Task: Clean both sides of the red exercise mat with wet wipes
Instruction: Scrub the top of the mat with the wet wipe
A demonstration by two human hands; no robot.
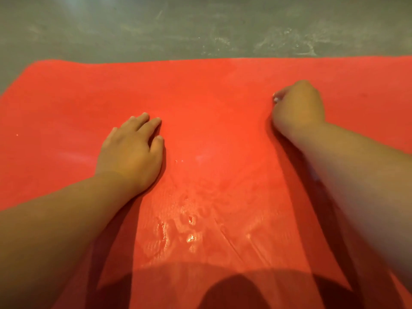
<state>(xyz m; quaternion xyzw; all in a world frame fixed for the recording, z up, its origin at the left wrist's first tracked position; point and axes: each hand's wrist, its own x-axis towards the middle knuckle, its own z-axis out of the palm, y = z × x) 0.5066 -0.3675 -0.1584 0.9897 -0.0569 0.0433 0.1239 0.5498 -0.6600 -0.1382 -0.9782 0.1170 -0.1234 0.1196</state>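
Head view, looking down. Red exercise mat [211,85] lies flat on the floor and fills most of the frame; its far edge runs straight across, the far-left corner shows, and the near edge sits under the person's shadow. Grey concrete floor [200,30] beyond the far edge, scuffed with pale dusty marks. Left hand [131,150] left of the mat's middle, palm down, fingers straight and pressing, holding nothing. Right hand [298,105] nearer the far edge, towards the right side, fingers curled under; a small white scrap at the fingertips is probably the wet wipe [276,99], mostly hidden and blurred. Hands well apart. Wet sheen [189,230] towards the near edge, between the forearms; the far strip looks matt. Judgement: upper face part-wiped, underside not yet tackled. To do it well: weight the left palm so the mat cannot creep, overlap strokes out to the far edge and corners, and open the wipe for wider contact.
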